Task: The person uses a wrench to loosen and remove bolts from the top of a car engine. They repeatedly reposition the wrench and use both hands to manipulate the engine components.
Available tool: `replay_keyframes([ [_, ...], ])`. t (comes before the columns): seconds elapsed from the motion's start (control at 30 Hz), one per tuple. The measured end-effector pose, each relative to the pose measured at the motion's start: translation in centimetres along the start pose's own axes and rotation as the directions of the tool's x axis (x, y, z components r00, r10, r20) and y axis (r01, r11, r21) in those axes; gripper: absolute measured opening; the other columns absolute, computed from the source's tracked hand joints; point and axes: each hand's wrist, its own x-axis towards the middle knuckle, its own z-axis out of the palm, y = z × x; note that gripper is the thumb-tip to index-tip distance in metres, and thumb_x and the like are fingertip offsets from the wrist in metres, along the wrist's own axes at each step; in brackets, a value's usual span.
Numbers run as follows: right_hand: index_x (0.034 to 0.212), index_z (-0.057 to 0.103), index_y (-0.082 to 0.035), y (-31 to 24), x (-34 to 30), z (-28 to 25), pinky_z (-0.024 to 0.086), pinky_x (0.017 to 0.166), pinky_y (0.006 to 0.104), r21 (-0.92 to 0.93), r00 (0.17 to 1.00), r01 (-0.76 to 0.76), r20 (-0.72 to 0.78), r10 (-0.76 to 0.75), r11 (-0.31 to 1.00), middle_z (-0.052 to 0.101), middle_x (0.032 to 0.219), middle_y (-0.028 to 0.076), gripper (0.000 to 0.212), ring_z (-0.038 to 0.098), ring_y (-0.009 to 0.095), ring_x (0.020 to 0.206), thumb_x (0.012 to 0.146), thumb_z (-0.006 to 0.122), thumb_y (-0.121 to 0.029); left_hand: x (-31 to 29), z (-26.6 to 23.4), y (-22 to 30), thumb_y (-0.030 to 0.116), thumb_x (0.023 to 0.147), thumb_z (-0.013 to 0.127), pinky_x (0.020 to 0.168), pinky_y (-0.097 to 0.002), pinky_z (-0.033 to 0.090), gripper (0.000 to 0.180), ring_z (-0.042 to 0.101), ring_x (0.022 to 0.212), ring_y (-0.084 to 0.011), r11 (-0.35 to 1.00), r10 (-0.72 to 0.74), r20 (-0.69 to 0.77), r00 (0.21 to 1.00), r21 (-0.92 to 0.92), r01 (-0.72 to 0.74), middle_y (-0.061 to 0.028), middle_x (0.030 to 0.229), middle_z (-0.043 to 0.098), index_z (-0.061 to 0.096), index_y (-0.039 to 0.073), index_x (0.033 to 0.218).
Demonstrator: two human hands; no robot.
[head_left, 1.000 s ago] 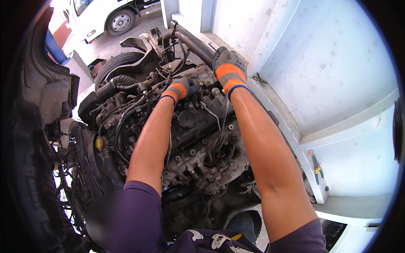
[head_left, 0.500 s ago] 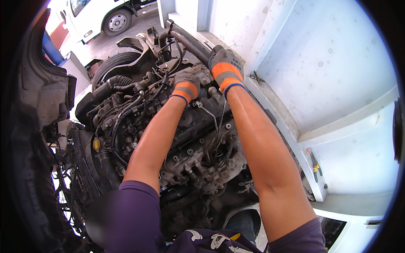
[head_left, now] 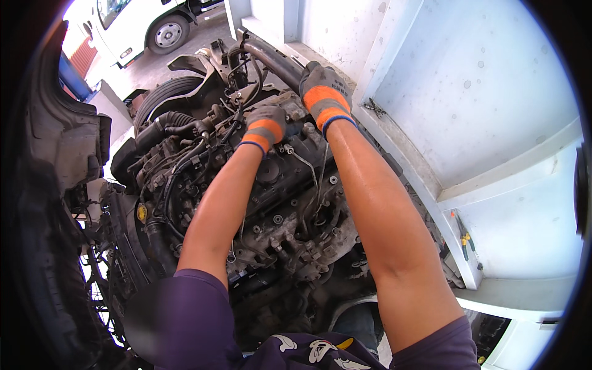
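Observation:
Both my hands are in grey work gloves with orange bands, reaching to the far side of a grimy, partly stripped vehicle engine (head_left: 271, 200). My left hand (head_left: 266, 125) is curled in a fist over the top of the engine; what it grips is hidden under the glove. Further right, my right hand (head_left: 325, 95) is closed beside a dark metal tube (head_left: 274, 61). A thin shiny metal piece (head_left: 298, 61) sticks out by its fingers, and I cannot make out what it is. Near my left wrist runs a bent metal pipe (head_left: 303, 159) with a fitting.
A tire (head_left: 163, 98) and a ribbed black hose (head_left: 176, 118) lie beyond the engine at left. White metal panels (head_left: 468, 92) rise along the right, with yellow-handled pliers (head_left: 465, 240) on a ledge. Dark bodywork (head_left: 68, 129) borders the left. A white truck (head_left: 139, 31) stands behind.
My left hand has shifted slightly left and up, still curled. My right hand has moved a little left, still closed. The whole view has shifted slightly.

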Motion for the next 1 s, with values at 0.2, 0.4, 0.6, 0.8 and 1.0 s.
replay_keyframes([
  [0.2, 0.122, 0.068, -0.013, 0.1, 0.1, 0.2, 0.052, 0.098, 0.0456, -0.015, 1.0, 0.018, -0.017, -0.018, 1.0, 0.067, 0.123, 0.018, 0.032, 0.066, 0.036, 0.114, 0.097, 0.05, -0.02, -2.6, -0.3, -7.2, 0.034, 0.083, 0.068, 0.087, -0.0438, 0.053, 0.03, 0.07, 0.094, -0.0355, 0.952, 0.247, 0.136, 0.959, -0.218, -0.214, -0.0163, 0.099, 0.074, 0.076, 0.016, 0.106],
  [0.4, 0.122, 0.069, -0.013, 0.0, 0.0, 0.1, 0.053, 0.098, 0.0459, -0.031, 0.999, 0.026, -0.017, -0.027, 0.999, 0.068, 0.123, 0.018, 0.032, 0.067, 0.035, 0.113, 0.097, 0.049, -0.02, -3.8, -0.7, -7.0, 0.03, 0.08, 0.07, 0.088, -0.0451, 0.053, 0.029, 0.069, 0.095, -0.0363, 0.948, 0.276, 0.115, 0.954, -0.196, -0.25, -0.0131, 0.1, 0.074, 0.075, 0.02, 0.107],
  [0.6, 0.119, 0.07, -0.013, 0.1, 0.0, 0.1, 0.053, 0.097, 0.0462, -0.014, 1.0, 0.009, -0.027, -0.01, 1.0, 0.068, 0.123, 0.018, 0.031, 0.067, 0.036, 0.113, 0.097, 0.049, -0.019, -3.7, 1.0, -8.1, 0.022, 0.083, 0.068, 0.087, -0.0478, 0.052, 0.033, 0.067, 0.096, -0.0395, 0.897, 0.438, -0.059, 0.897, -0.03, -0.44, -0.0162, 0.103, 0.071, 0.07, 0.02, 0.117],
  [0.8, 0.12, 0.069, -0.012, 0.1, 0.0, 0.0, 0.053, 0.097, 0.0451, -0.022, 1.0, 0.004, -0.007, -0.004, 1.0, 0.068, 0.124, 0.018, 0.031, 0.067, 0.035, 0.113, 0.098, 0.048, -0.019, -4.1, -0.1, -7.8, 0.019, 0.088, 0.066, 0.089, -0.0474, 0.052, 0.028, 0.065, 0.102, -0.0408, 0.902, 0.375, -0.004, 0.927, -0.23, -0.365, -0.0182, 0.104, 0.07, 0.069, 0.013, 0.115],
  [1.0, 0.12, 0.068, -0.011, 0.1, 0.0, 0.0, 0.053, 0.097, 0.0447, -0.036, 0.999, 0.026, -0.021, -0.027, 0.999, 0.068, 0.123, 0.017, 0.031, 0.067, 0.034, 0.113, 0.098, 0.048, -0.019, -3.8, 0.2, -8.0, 0.015, 0.087, 0.066, 0.091, -0.0451, 0.052, 0.027, 0.067, 0.101, -0.0402, 0.865, 0.319, 0.033, 0.947, -0.418, -0.277, -0.0195, 0.108, 0.071, 0.071, 0.011, 0.114],
])
